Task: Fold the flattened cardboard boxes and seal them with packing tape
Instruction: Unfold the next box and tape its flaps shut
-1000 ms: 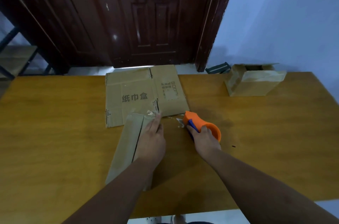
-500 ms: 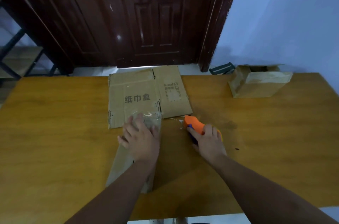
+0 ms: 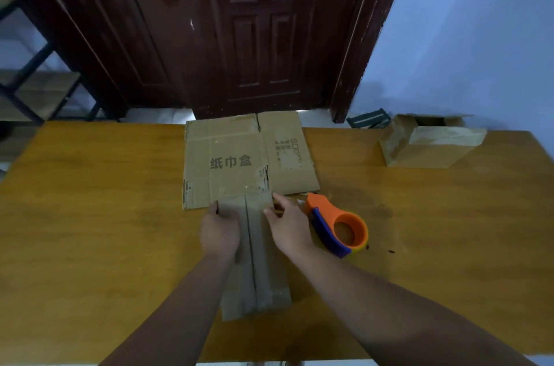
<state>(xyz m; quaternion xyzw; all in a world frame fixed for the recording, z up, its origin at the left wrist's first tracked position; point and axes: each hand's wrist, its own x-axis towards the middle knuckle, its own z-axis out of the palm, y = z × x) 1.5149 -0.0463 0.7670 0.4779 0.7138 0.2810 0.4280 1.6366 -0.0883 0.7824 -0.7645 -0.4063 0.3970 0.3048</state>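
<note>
Your left hand (image 3: 220,230) and right hand (image 3: 289,227) are gripping the narrow brown cardboard box (image 3: 263,275), with the orange tape dispenser (image 3: 341,224) lying beside the right.

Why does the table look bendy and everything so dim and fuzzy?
Head view: the wide lens bows the table and leans the door; the light is dim and bluish, brightest under the door; everything is slightly soft, though the print on the flat cardboard is readable.

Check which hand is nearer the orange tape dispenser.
Right. The right hand grips the right edge of the folded box, beside the tape dispenser; the left hand grips its left edge, farther away.
</note>
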